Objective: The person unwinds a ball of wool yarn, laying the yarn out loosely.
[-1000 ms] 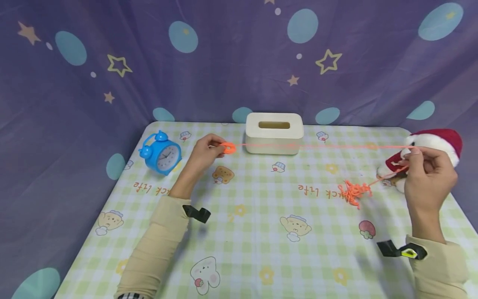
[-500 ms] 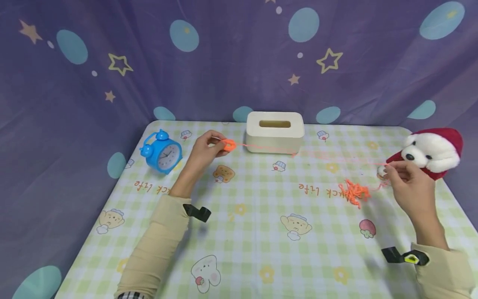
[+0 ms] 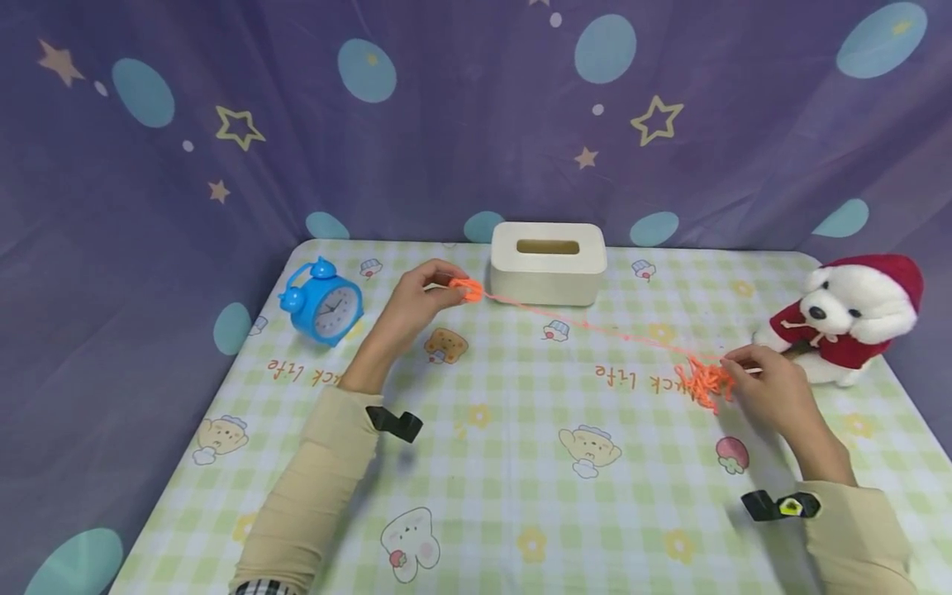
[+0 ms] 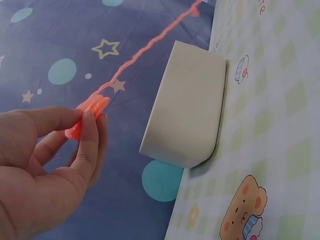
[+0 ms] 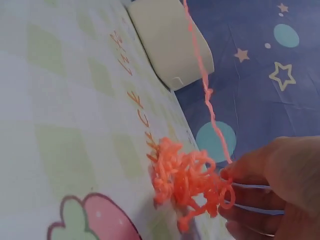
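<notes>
My left hand pinches a small wound bundle of orange yarn between thumb and fingers, raised above the table in front of the tissue box. From that bundle a single yarn strand slopes down to the right. The strand runs to my right hand, whose thumb and fingertips pinch it, as the right wrist view shows. Close beside those fingertips lies a loose tangled pile of orange yarn on the checked tablecloth.
A cream tissue box stands at the back middle. The blue alarm clock is at the back left. At the right edge sits a white plush dog in a red hat and jacket. A purple curtain hangs behind the table.
My right hand has come left and down from beside the plush dog to the tangled pile. The strand, level and taut before, now slopes. My left hand keeps its pinch, nearly in place.
</notes>
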A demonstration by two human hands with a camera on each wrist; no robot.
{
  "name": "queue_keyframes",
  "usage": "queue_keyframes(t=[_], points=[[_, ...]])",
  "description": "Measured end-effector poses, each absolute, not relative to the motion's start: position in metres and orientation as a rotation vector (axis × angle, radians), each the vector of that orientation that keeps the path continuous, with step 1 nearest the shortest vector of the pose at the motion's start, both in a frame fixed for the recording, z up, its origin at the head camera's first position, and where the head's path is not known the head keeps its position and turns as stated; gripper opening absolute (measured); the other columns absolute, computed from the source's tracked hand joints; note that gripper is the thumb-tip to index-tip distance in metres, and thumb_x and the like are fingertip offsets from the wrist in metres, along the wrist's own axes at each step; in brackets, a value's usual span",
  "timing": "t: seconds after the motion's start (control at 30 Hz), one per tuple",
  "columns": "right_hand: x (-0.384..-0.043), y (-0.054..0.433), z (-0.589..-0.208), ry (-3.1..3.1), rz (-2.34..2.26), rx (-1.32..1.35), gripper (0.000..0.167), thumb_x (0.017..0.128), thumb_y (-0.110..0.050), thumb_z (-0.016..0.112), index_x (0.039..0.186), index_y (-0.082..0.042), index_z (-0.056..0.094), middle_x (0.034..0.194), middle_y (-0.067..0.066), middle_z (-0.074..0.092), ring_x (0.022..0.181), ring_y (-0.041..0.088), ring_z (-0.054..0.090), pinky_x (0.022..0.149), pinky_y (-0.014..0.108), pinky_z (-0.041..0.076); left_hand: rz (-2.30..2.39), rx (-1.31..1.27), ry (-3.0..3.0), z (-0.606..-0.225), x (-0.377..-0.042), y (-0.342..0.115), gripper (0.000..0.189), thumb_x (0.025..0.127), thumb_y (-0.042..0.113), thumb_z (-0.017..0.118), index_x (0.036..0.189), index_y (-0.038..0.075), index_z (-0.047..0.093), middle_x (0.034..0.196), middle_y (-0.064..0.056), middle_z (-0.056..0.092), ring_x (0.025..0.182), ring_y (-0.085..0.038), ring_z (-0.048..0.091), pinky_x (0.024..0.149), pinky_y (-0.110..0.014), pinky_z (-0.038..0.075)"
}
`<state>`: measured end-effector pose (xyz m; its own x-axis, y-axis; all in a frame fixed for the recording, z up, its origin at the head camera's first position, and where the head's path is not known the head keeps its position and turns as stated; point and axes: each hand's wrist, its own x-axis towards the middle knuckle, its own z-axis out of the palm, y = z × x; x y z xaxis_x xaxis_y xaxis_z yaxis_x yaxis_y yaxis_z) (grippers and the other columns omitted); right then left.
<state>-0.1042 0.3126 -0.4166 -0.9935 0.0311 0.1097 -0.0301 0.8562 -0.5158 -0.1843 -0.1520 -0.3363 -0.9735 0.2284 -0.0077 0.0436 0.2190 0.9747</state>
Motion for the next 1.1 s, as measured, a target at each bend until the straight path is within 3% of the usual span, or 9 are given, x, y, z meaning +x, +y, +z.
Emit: queue_keyframes(t=[0.47, 0.73, 1.1], points=[[-0.117, 0.276, -0.396, -2.974, 0.789, 0.205, 0.024, 0.096, -0.021, 0.058, 0.111, -0.003, 0.064, 0.115, 0.025, 0.059, 0.102, 0.042, 0.055, 0.078, 0.057, 0.044, 1.821, 0.318, 2.33, -0.333, -0.183, -0.148, 0.028, 0.09, 0.01, 0.066, 0.116, 0.007, 0.057, 0.109, -0.006, 0.057, 0.097, -0.022, 0.065, 0.086, -0.034, 0.054], [-0.137, 0.217, -0.382, -2.785, 0.963, 0.473, 0.026, 0.092, -0.01, 0.062, 0.116, 0.0, 0.06, 0.116, 0.019, 0.061, 0.105, 0.035, 0.058, 0.089, 0.053, 0.047, 1.824, 0.311, 2.281, -0.333, -0.18, -0.145, 0.021, 0.089, 0.012, 0.068, 0.108, 0.007, 0.058, 0.111, -0.008, 0.063, 0.101, -0.032, 0.065, 0.087, -0.034, 0.053], [-0.155, 0.126, -0.379, -2.688, 1.246, 0.754, 0.035, 0.093, -0.021, 0.063, 0.125, -0.008, 0.058, 0.122, 0.009, 0.062, 0.112, 0.026, 0.059, 0.089, 0.046, 0.049, 1.792, 0.392, 2.278, -0.336, -0.177, -0.139, 0.02, 0.09, 0.013, 0.068, 0.108, 0.007, 0.063, 0.109, -0.01, 0.067, 0.096, -0.021, 0.067, 0.087, -0.036, 0.054]])
